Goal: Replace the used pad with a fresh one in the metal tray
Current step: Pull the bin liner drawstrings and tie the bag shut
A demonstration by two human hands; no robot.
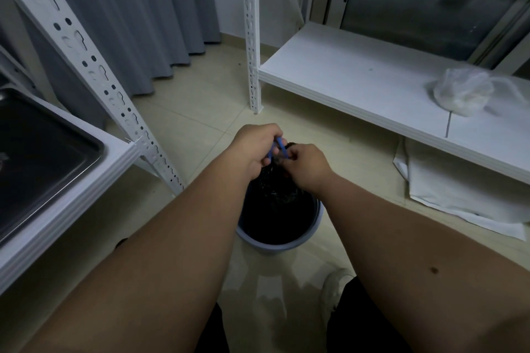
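Note:
Both my hands meet above a blue-grey bin (298, 243) on the floor. The bin is lined with a black rubbish bag (275, 203). My left hand (255, 149) and my right hand (307, 163) each grip the blue drawstrings (279, 146) at the bag's gathered neck. The metal tray (94, 146) lies on a white shelf at the far left, and its inside looks dark. White sheets (447, 186), possibly pads, lie on the floor under the right-hand shelf.
A white shelf rack (358, 86) stands on the right with a crumpled clear plastic bag (461, 92) on it. Slotted white uprights (253, 37) rise beside the bin. Grey curtains hang behind. My white shoe (335, 295) rests on the tiled floor.

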